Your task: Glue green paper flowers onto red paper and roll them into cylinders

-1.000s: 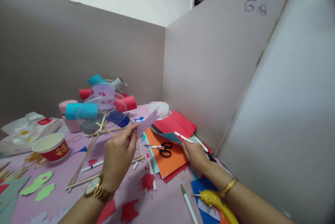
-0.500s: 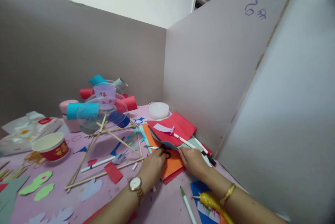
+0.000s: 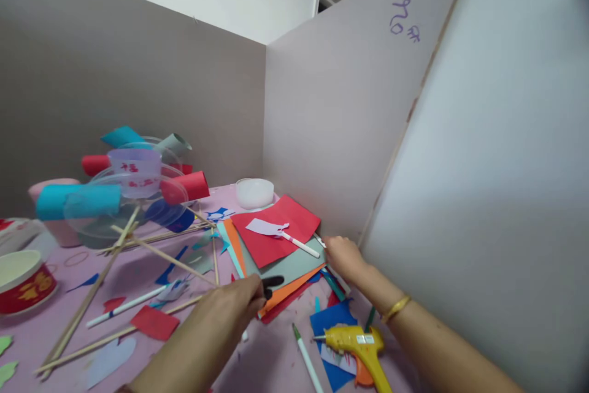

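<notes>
Here's the left hand [image 3: 242, 302], fingers curled closed on the scissors [image 3: 274, 281], the black handles poking out just past the fingertips, above the near edge of the paper stack [image 3: 291, 267]; over at the stack's right side, the right hand [image 3: 345, 260] has its fingers bent down at a white pen [image 3: 319, 240]; whether they grip it, I cannot tell; the glue gun [image 3: 359, 341] lies apart from both.

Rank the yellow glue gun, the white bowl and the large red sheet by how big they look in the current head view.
1. Large red sheet
2. Yellow glue gun, its handle running off the bottom edge
3. White bowl, farther from the camera than the glue gun
</notes>
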### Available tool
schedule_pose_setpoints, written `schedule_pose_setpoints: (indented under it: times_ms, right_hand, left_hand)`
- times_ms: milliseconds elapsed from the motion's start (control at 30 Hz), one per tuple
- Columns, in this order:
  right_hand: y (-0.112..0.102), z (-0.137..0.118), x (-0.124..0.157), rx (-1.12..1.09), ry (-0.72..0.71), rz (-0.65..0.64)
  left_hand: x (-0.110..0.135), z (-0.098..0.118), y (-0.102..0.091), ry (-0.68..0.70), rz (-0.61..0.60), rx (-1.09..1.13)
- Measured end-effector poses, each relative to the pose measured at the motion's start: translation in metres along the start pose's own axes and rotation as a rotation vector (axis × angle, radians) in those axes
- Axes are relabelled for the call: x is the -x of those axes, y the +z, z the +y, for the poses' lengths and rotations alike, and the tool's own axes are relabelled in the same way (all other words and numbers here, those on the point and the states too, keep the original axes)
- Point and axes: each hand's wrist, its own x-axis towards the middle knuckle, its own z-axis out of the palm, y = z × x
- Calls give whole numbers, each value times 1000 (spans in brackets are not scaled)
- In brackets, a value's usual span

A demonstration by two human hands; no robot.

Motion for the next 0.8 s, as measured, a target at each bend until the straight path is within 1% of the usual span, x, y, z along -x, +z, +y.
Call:
schedule_pose_setpoints:
  times_ms: [67, 100, 133, 167, 200, 267, 333, 433, 533, 633, 800]
  right_hand:
    - [4, 9, -1, 36, 55, -41]
    - [6, 11, -1, 50, 72, -55]
    - [8, 11, -1, 60, 84, -64]
    - [10, 10, -1, 68, 93, -68]
    - [11, 8, -1, 74, 99, -69]
    - [11, 3, -1, 83, 108, -74]
    - [10, -1, -1, 87, 119, -85]
    - [9, -5, -1, 85, 135, -97]
    - [7, 0, 1, 67, 129, -100]
    - [2, 12, 6, 40, 124, -109]
    - [-2, 30, 24, -16, 130, -120]
  left_hand:
    - [2, 11, -15, 43, 113, 92]
    - [-1, 14, -18, 71, 169, 126]
    - [-7, 15, -16, 101, 205, 147]
    - [-15, 14, -11, 131, 224, 148]
    - [-25, 12, -3, 151, 227, 128]
    - [-45, 3, 20, 151, 194, 110]
    - [-60, -6, 43, 149, 146, 77]
    - [-65, -11, 64, 154, 116, 28]
    - [-59, -5, 72, 153, 134, -12]
    - [-56, 3, 75, 140, 132, -52]
    - [-58, 9, 77, 135, 103, -94]
